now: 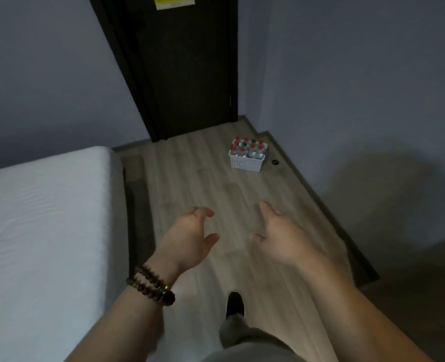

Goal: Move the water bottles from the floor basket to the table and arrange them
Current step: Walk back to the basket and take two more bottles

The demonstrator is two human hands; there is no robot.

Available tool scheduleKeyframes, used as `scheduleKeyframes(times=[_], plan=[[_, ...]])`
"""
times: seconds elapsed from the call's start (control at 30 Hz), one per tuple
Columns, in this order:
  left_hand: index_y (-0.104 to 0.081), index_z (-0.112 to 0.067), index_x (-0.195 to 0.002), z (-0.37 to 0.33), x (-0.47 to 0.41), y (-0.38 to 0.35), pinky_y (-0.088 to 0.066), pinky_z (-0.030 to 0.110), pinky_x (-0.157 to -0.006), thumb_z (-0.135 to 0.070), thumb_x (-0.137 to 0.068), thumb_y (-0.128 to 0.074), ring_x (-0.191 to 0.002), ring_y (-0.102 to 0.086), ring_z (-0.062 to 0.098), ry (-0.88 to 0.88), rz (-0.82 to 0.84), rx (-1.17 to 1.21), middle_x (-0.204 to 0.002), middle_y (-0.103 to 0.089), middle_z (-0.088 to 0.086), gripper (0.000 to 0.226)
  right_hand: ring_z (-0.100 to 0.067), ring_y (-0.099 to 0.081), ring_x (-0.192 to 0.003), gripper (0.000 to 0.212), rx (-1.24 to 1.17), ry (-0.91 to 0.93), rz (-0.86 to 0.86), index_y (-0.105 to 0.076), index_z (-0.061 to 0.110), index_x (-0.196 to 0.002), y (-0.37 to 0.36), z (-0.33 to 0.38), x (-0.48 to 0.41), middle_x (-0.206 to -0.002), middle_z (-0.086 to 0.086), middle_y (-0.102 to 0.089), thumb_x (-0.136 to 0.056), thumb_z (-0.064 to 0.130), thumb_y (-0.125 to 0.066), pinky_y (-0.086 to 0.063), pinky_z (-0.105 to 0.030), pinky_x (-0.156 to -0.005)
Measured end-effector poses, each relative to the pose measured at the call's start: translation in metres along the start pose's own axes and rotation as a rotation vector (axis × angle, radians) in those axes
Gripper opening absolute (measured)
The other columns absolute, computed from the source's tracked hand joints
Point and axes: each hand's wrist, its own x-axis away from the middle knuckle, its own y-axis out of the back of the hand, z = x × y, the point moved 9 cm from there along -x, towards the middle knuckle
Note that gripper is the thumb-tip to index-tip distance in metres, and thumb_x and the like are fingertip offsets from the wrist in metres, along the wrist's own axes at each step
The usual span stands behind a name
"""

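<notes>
Water bottles (248, 147) upright in the white basket (246, 163), far ahead of the fingers (268, 209) and slightly to the right.

Caps up, long axis vertical, packed close together; basket down on the floor (190, 173) by the wall corner, well apart from both hands. Right hand (278, 236) the nearer by a little, left hand (190, 236) further off; both loosely spread, holding nothing. Likely a walk forward and a stoop needed before any grasp. Dark door (185, 74) beyond, bed (41, 218) off to the left.
</notes>
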Motion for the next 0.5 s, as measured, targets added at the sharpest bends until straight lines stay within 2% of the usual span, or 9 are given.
scheduleKeyframes(times=[0.1,0.2,0.3,0.5], plan=[[-0.05,-0.025,-0.144,0.021,-0.066,0.034,-0.044,0.024,-0.104,-0.037,-0.095,-0.069,-0.124,-0.057,0.012,0.024,0.006,-0.046,-0.143,-0.053,-0.003,0.054,-0.019,-0.024,-0.155,0.093,-0.011,0.013,0.01,-0.01,0.017,-0.165,0.015,0.016,-0.077,-0.17,-0.005,-0.019,-0.095,0.04,-0.067,-0.031,-0.036,-0.122],[-0.053,-0.026,-0.141,0.046,-0.132,0.079,-0.05,0.029,-0.1,-0.039,-0.093,-0.071,-0.117,-0.06,0.013,0.064,-0.063,-0.036,-0.139,-0.055,-0.003,0.054,-0.019,-0.021,-0.156,0.092,-0.001,0.054,0.012,-0.009,0.015,-0.165,0.037,0.043,-0.149,-0.171,-0.006,-0.018,-0.096,0.038,-0.066,-0.027,-0.033,-0.124],[-0.055,-0.025,-0.139,0.07,-0.189,0.108,-0.051,0.031,-0.098,-0.039,-0.091,-0.072,-0.116,-0.06,0.015,0.09,-0.099,0.012,-0.137,-0.058,-0.001,0.052,-0.018,-0.019,-0.156,0.092,0.033,0.078,0.018,-0.009,0.016,-0.165,0.055,0.064,-0.212,-0.171,-0.004,-0.016,-0.097,0.039,-0.066,-0.028,-0.035,-0.124],[-0.054,-0.025,-0.14,0.118,-0.318,0.114,-0.044,0.019,-0.088,-0.04,-0.091,-0.073,-0.113,-0.061,0.011,0.122,-0.03,0.072,-0.141,-0.056,-0.002,0.055,-0.02,-0.026,-0.154,0.096,0.06,0.06,0.046,-0.003,0.023,-0.165,0.071,0.069,-0.339,-0.171,-0.002,-0.017,-0.096,0.04,-0.066,-0.039,-0.043,-0.117]])
